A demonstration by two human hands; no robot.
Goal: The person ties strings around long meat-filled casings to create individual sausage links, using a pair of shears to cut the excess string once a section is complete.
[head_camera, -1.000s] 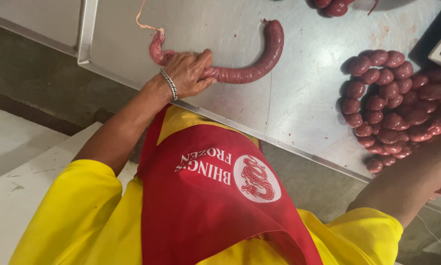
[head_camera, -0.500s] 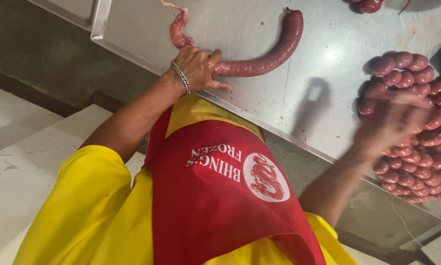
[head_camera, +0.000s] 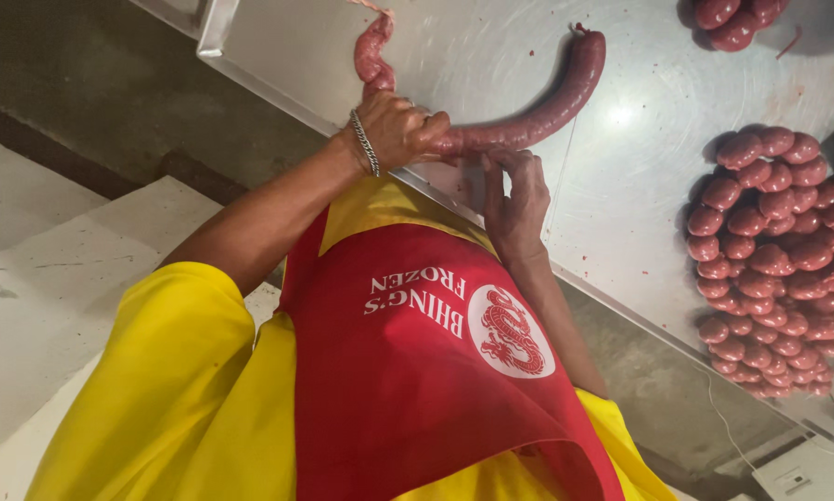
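Nearest the camera, a red apron over yellow sleeves is filling the lower view. Just beyond it, the right hand is reaching up with its fingers loosely spread, fingertips touching the underside of the long sausage without closing around it. The left hand, wearing a bracelet, is wrapping its grip tightly around the same sausage where the casing is narrowing. The sausage is lying curved on the steel desk, close to its near edge. Squeezing too hard here is likely risking a split casing, and a slippery surface could be letting the sausage slide off the edge. Farther right, a pile of small tied links is sitting well apart.
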